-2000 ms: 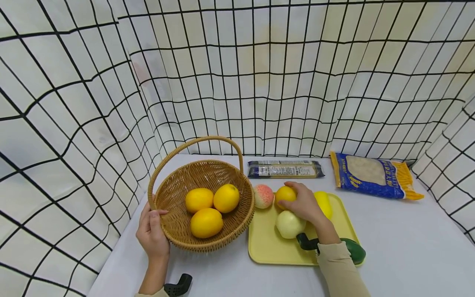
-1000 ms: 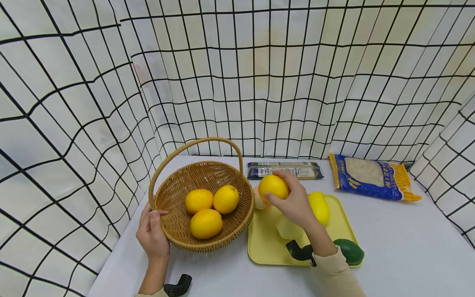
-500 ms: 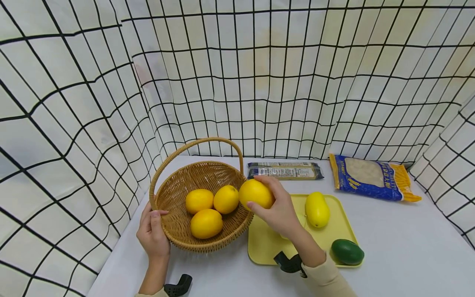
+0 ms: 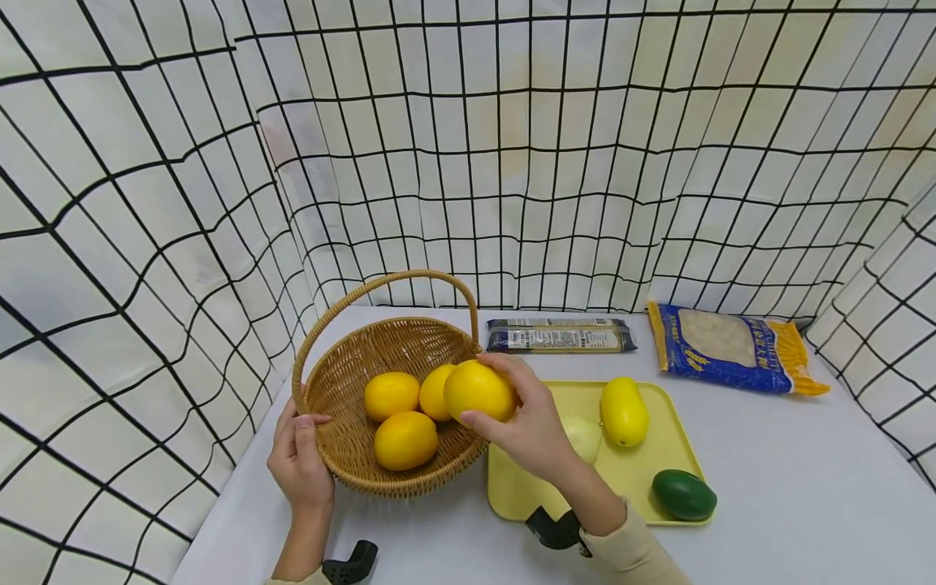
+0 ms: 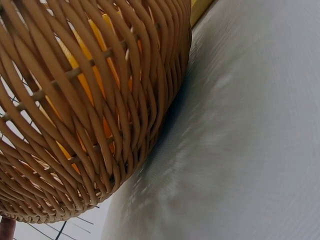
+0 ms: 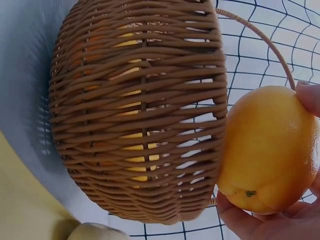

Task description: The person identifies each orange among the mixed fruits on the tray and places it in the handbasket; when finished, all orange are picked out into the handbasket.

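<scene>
My left hand grips the left rim of a wicker basket, its thumb over the edge. The basket leans toward me and has several yellow lemon-like fruits inside. My right hand holds a round orange between thumb and fingers, at the basket's right rim, where it partly covers one of the fruits. In the right wrist view the orange shows its green stem end right beside the woven wall. The left wrist view is mostly the basket's underside, with a fingertip at the corner.
A yellow tray on the right bears a pale green round item, a long yellow fruit and a dark green oval one. Behind lie a dark packet and a blue-and-yellow bag. Black-gridded white cloth walls surround the table.
My right hand has lifted the orange off the tray area and carried it left over the basket's right rim, now hiding the peach. My left hand and the basket have stayed put.
</scene>
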Tool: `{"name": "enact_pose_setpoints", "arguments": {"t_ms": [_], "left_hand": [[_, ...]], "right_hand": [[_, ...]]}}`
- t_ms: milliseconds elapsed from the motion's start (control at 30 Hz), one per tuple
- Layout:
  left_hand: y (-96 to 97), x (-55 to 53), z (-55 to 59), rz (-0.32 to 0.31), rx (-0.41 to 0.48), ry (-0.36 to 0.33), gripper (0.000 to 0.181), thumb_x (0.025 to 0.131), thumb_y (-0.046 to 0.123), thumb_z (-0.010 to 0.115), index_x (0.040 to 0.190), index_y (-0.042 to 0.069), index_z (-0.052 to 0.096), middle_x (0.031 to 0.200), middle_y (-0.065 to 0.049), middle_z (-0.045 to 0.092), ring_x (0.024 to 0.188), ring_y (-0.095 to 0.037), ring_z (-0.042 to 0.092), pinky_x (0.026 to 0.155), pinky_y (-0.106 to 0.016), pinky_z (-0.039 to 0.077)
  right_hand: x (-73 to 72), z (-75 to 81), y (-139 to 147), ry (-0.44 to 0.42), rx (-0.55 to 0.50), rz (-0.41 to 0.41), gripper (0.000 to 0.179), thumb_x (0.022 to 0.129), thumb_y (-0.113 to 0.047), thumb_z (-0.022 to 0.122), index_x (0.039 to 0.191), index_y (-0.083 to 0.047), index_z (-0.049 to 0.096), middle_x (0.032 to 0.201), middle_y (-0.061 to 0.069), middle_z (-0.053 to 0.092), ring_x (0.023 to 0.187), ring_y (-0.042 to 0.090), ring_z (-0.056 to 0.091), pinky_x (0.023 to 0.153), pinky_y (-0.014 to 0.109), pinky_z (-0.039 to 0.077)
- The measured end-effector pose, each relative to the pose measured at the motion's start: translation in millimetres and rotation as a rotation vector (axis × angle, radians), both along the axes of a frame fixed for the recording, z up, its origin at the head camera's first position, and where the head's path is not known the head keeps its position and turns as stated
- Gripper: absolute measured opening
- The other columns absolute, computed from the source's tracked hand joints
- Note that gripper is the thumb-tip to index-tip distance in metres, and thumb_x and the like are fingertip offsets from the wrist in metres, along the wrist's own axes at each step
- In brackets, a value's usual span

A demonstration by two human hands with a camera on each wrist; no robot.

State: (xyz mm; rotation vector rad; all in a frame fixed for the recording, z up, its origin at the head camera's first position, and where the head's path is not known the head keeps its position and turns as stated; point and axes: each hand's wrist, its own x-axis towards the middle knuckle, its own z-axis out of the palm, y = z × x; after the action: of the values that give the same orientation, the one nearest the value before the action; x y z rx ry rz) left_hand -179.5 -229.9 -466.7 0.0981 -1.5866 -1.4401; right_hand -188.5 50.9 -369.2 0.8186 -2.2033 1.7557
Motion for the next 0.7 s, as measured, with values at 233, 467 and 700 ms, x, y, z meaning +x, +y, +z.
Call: {"name": "enact_pose_setpoints", "arguments": {"t_ms": [233, 467, 700], "left_hand": [[0.4, -0.1, -0.1, 0.002, -0.001, 0.014, 0.035, 0.098, 0.009, 0.046, 0.078, -0.014, 0.062, 0.13, -0.019, 0.06, 0.128, -0.022, 0.051, 0.106, -0.026, 0.036], [-0.4, -0.1, -1.5, -0.002, 0.002, 0.0, 0.035, 0.098, 0.01, 0.046, 0.079, -0.015, 0.062, 0.131, -0.017, 0.059, 0.128, -0.023, 0.05, 0.106, -0.027, 0.036], [0.3, -0.1, -1.1, -0.001, 0.001, 0.005, 0.035, 0.098, 0.01, 0.047, 0.078, -0.015, 0.062, 0.131, -0.018, 0.059, 0.127, -0.022, 0.051, 0.105, -0.026, 0.037]], "right_hand": [[2.7, -6.8, -10.4, -0.012, 0.008, 0.026, 0.062, 0.077, -0.01, 0.082, 0.133, -0.01, 0.054, 0.135, 0.004, 0.052, 0.114, 0.022, 0.051, 0.086, 0.04, 0.049], [-5.1, -28.3, -19.8, 0.039, 0.02, 0.072, 0.064, 0.078, -0.024, 0.083, 0.135, -0.021, 0.053, 0.136, -0.006, 0.051, 0.115, 0.018, 0.053, 0.086, 0.04, 0.05], [-1.2, -34.4, -28.0, 0.056, 0.017, 0.107, 0.064, 0.077, -0.023, 0.084, 0.134, -0.02, 0.054, 0.138, -0.004, 0.051, 0.121, 0.018, 0.052, 0.091, 0.039, 0.05]]}}
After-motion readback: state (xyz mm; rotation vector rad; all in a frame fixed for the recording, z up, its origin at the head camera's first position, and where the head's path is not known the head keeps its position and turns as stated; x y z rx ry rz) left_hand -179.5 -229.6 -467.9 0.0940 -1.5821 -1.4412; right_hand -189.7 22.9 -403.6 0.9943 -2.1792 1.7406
